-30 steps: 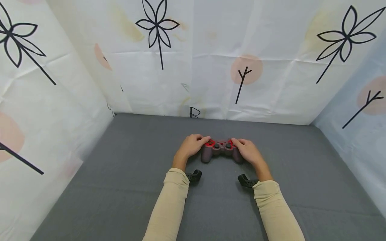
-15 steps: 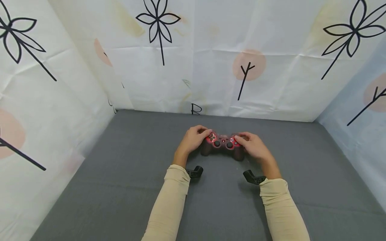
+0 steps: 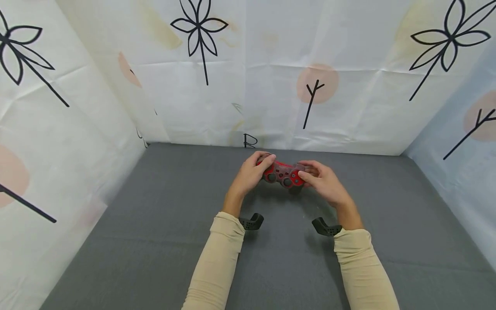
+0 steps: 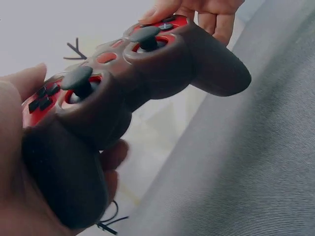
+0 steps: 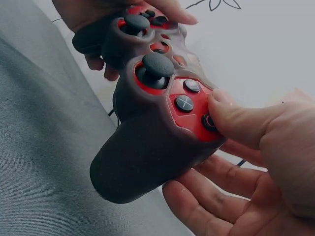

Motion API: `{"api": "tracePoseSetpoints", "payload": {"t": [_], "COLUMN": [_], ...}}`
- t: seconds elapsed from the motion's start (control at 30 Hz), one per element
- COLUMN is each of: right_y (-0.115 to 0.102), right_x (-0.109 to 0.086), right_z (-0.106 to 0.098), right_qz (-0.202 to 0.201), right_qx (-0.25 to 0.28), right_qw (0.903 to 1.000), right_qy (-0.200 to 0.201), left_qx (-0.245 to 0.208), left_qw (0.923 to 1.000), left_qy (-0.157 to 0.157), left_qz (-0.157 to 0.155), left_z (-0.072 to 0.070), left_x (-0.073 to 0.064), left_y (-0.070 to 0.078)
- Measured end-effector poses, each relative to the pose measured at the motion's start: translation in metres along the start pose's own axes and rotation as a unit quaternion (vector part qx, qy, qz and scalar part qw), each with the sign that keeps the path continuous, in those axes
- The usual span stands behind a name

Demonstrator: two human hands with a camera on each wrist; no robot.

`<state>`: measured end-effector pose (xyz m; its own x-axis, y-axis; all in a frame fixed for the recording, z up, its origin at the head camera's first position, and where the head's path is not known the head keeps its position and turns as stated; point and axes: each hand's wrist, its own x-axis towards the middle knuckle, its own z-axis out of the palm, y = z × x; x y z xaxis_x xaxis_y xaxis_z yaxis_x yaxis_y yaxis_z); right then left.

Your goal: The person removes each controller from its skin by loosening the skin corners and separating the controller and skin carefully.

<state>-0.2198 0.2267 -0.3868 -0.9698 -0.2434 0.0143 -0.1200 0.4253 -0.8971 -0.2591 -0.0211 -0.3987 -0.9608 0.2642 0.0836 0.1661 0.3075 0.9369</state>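
Note:
A dark game controller (image 3: 280, 174) with red button panels and two black thumbsticks is held between both hands, raised above the grey cloth and tilted lower on its right side. My left hand (image 3: 249, 174) grips its left end; in the left wrist view the fingers (image 4: 112, 167) curl beneath the left handle, and the thumb lies beside the direction pad. At the other end, my right hand (image 3: 324, 183) pinches the controller, thumb on the round button panel and fingers underneath, as the right wrist view shows. The right handle (image 5: 133, 162) hangs free of the palm.
A grey cloth-covered table (image 3: 174, 254) lies beneath the hands. White patterned fabric walls (image 3: 271, 99) stand at its back and sides. A black strap-like mount (image 3: 252, 221) sits at the left wrist, and another black mount (image 3: 326, 227) at the right.
Both hands have lifted the controller off the cloth, and it has moved up and slightly away. Its left end has risen more than its right. The right hand's fingers have gone underneath it.

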Motion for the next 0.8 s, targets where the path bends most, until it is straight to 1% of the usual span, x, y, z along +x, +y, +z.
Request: {"api": "tracePoseSetpoints", "payload": {"t": [0.1, 0.17, 0.23, 0.4, 0.53, 0.6, 0.67, 0.73, 0.8], "right_y": [0.000, 0.000, 0.001, -0.001, -0.004, -0.006, -0.008, -0.008, -0.008], "right_x": [-0.002, -0.002, -0.001, 0.000, -0.002, -0.002, -0.002, -0.001, 0.001], "right_z": [-0.001, 0.000, 0.001, 0.005, 0.007, 0.010, 0.013, 0.016, 0.020], "right_qz": [-0.015, -0.020, -0.020, -0.007, -0.004, -0.018, -0.043, -0.076, -0.109], "right_qx": [-0.001, -0.001, 0.000, 0.002, -0.007, -0.028, -0.059, -0.101, -0.140], "right_qw": [0.9999, 0.9998, 0.9998, 1.0000, 1.0000, 0.9994, 0.9971, 0.9911, 0.9826], "right_qy": [0.002, -0.001, -0.006, -0.006, 0.001, 0.009, 0.023, 0.040, 0.056], "left_qx": [0.011, 0.016, 0.015, 0.017, 0.028, 0.036, 0.047, 0.058, 0.068], "left_qw": [0.9996, 0.9992, 0.9992, 0.9988, 0.9984, 0.9982, 0.9979, 0.9974, 0.9970], "left_qy": [-0.027, -0.036, -0.038, -0.036, -0.039, -0.040, -0.040, -0.037, -0.032], "left_qz": [0.001, 0.002, 0.006, 0.029, 0.031, 0.025, 0.021, 0.019, 0.019], "left_z": [0.000, 0.001, 0.001, 0.000, -0.002, -0.003, -0.004, -0.005, -0.006], "left_x": [-0.001, -0.002, -0.003, -0.005, -0.006, -0.007, -0.007, -0.007, -0.007], "left_y": [0.006, 0.009, 0.011, 0.012, 0.011, 0.010, 0.009, 0.008, 0.007]}}
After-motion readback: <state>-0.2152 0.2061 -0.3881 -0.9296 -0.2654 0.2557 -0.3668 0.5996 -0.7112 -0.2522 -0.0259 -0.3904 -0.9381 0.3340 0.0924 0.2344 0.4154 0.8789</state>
